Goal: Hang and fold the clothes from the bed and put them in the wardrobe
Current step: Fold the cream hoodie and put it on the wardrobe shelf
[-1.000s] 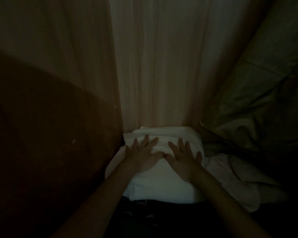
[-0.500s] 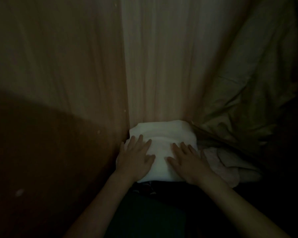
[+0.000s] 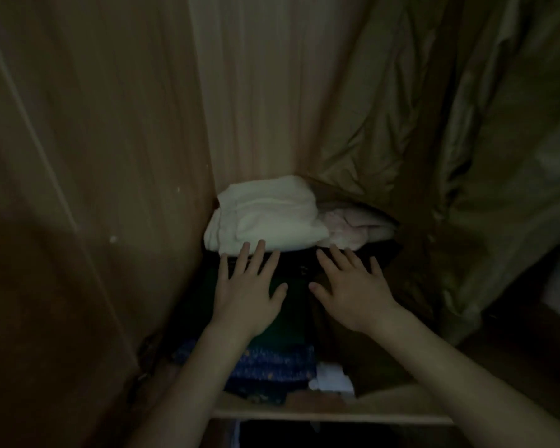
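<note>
A folded white cloth (image 3: 269, 218) lies on top of a dark stack of clothes at the back left corner of the dim wardrobe. My left hand (image 3: 248, 289) is flat and spread just in front of it, fingertips at its near edge. My right hand (image 3: 351, 286) is spread the same way to the right, over the dark clothes and off the white cloth. Neither hand holds anything.
A pale pink garment (image 3: 353, 226) lies beside the white cloth. An olive hanging garment (image 3: 466, 156) fills the right side. A blue patterned cloth (image 3: 272, 367) and a small white item (image 3: 332, 378) lie near the shelf's front edge (image 3: 337, 415). The wooden side wall (image 3: 94, 189) stands left.
Both hands have slid back off the white cloth toward me, leaving it in the corner. The view has pulled back, showing the dark stack and shelf edge.
</note>
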